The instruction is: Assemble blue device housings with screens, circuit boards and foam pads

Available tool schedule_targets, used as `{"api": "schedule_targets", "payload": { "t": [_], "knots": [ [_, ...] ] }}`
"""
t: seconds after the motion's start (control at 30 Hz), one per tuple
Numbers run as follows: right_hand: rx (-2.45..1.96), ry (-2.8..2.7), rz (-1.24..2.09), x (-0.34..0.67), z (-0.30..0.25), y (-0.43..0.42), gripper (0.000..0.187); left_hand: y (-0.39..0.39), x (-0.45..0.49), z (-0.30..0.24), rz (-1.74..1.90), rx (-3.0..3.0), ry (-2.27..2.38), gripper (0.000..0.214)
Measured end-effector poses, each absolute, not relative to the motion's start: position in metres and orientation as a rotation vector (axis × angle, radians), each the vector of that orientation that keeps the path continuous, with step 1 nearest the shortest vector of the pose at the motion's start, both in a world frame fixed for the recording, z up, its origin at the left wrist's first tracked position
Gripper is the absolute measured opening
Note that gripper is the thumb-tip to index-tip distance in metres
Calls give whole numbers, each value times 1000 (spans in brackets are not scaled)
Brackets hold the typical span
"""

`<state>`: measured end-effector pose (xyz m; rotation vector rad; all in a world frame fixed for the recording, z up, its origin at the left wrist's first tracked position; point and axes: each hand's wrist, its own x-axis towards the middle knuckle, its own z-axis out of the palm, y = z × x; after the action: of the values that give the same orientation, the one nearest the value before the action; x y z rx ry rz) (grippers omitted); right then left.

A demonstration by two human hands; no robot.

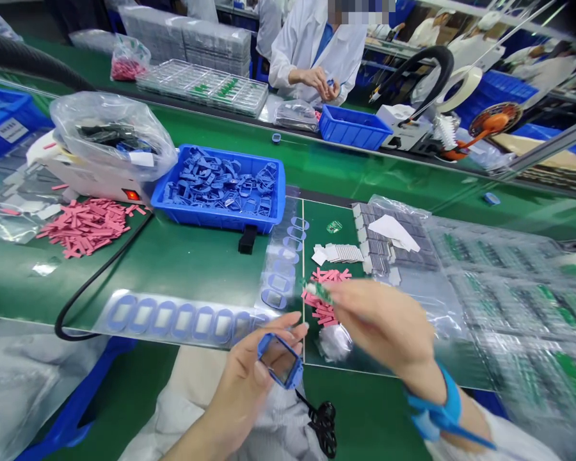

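My left hand (254, 365) grips a blue plastic frame (294, 378) with a clear window, tilted above the table's front edge. Above the pink strips (327, 314), my right hand (384, 320) pinches a small green circuit board (320, 292), partly covered by the fingers and slightly blurred. A blue wrist strap (436, 403) circles my right wrist. Below that hand lies a crumpled clear plastic wad (335, 341). Pale-blue oval stickers (203, 323) on a clear sheet run along the table edge, left of my left hand.
A blue bin (221, 214) full of blue frames stands at the back. Pink strips (86, 227) are heaped at the left. White squares (340, 253), grey pads (393, 237) and clear trays with boards (513, 288) lie to the right. A co-worker (312, 57) sits opposite.
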<state>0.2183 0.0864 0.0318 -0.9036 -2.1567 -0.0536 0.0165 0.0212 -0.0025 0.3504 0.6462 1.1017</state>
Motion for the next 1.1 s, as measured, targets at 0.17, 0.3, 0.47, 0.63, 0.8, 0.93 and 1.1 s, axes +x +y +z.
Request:
{"api": "schedule_targets", "payload": {
  "t": [0.17,0.3,0.47,0.63,0.8,0.93,1.1],
  "knots": [
    [-803,-2324,-153,214,38,38,17,17,26,3,1052,394,632,44],
    [-857,-2278,-205,212,27,39,16,13,25,2,1055,414,609,44],
    [-1036,-2189,-545,221,-2,62,17,10,20,1,1051,444,624,43],
    [-1203,-2273,-579,224,-15,80,9,6,10,-4,1055,374,719,47],
    [-1453,-2368,-241,224,-12,96,21,5,3,-5,1057,327,750,46],
    [-1588,-2380,-156,239,-12,132,18,6,-1,-3,1067,319,768,45],
    [-1481,-2635,78,252,-15,177,17,5,-4,-7,1072,306,767,45]
  ]
}}
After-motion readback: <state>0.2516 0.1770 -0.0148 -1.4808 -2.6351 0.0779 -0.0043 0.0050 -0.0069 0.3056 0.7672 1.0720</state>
